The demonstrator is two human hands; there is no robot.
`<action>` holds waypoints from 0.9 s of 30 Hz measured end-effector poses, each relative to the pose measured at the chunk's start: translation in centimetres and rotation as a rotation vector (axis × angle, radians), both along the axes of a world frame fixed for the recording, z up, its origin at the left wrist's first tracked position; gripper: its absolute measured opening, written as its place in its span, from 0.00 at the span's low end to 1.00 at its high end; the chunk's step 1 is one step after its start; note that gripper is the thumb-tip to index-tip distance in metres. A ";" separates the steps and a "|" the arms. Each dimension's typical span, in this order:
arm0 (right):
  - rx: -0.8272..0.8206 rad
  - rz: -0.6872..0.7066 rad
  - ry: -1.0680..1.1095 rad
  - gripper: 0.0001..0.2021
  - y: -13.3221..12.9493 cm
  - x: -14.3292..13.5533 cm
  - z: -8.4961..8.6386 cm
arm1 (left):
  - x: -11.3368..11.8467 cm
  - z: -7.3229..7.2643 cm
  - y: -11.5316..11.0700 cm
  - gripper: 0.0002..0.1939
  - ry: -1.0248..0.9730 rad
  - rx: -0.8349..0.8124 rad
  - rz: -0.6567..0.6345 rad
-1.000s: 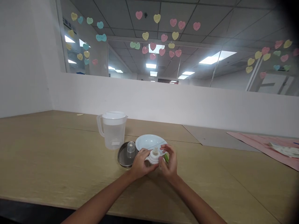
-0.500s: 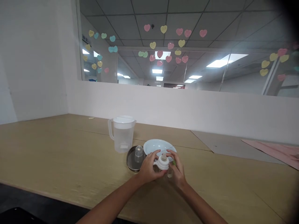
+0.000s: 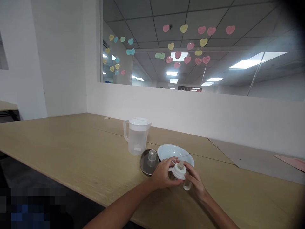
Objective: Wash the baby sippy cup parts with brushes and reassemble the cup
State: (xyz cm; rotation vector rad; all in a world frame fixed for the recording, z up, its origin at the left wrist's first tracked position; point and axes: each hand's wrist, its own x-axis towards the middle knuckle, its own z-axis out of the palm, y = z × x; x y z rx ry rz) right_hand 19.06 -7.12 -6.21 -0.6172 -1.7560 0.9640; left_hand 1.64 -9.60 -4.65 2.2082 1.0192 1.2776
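Between my two hands is a baby bottle [image 3: 179, 172], with a white collar, a side handle loop and a clear teat on top. My left hand [image 3: 164, 174] wraps the collar from the left, its thumb across the front. From the right, my right hand [image 3: 196, 182] curls its fingers round the collar and the clear body, whose base shows below. Much of the body is hidden by the fingers. Just left of them, a clear dome cap [image 3: 152, 157] stands on a round metal tray [image 3: 144, 166]. Behind the hands lies a pale blue oval dish [image 3: 172, 149].
A translucent lidded pitcher [image 3: 138, 136] with a handle on its left stands behind the metal tray. The wooden table [image 3: 71, 152] meets a white wall [image 3: 166, 105] at the back. At the far right lie a grey sheet [image 3: 250, 159] and pink cloth [image 3: 293, 161].
The view has swung left, so everything sits further right in the picture. Both hands stay on the bottle, and the right fingers have shifted slightly round it.
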 end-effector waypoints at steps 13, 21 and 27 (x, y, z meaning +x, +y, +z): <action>0.009 -0.395 -0.079 0.17 -0.9 -2.3 0.1 | 0.4 0.1 -0.1 0.41 0.131 0.088 0.085; 0.203 -0.500 -0.208 0.15 -0.8 -2.0 0.0 | -1.3 0.5 0.8 0.36 0.203 0.305 0.043; 0.374 -0.562 -0.342 0.14 -0.5 -1.5 -0.1 | -4.7 -0.3 3.9 0.20 0.237 0.120 0.647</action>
